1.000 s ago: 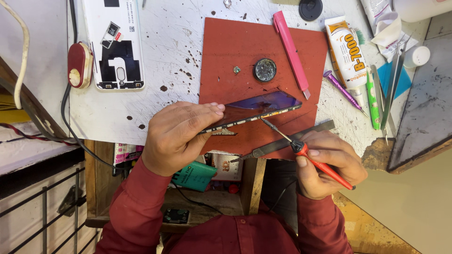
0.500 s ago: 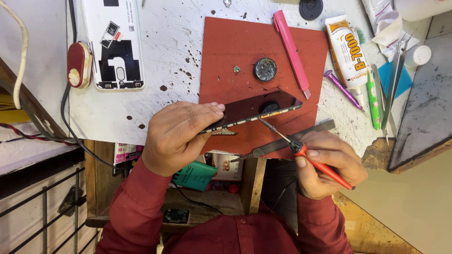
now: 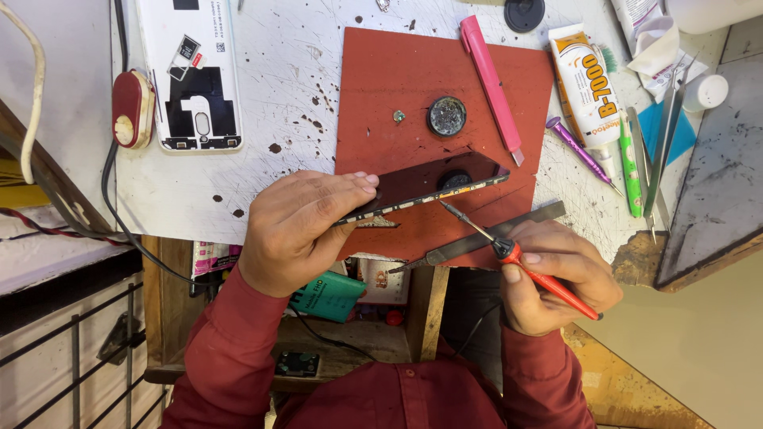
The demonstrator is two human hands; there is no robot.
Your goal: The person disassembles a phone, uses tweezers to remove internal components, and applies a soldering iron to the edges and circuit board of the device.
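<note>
The left hand is clamped on the edges of a thin, dark, glossy phone screen panel, held tilted just above the red rubber mat. The right hand pinches a red-handled screwdriver, tip at the panel's lower edge. Light, stiff and probably brittle, the panel is best gripped by its rim.

left hand tilting phone, right hand holding screwdriver
</note>
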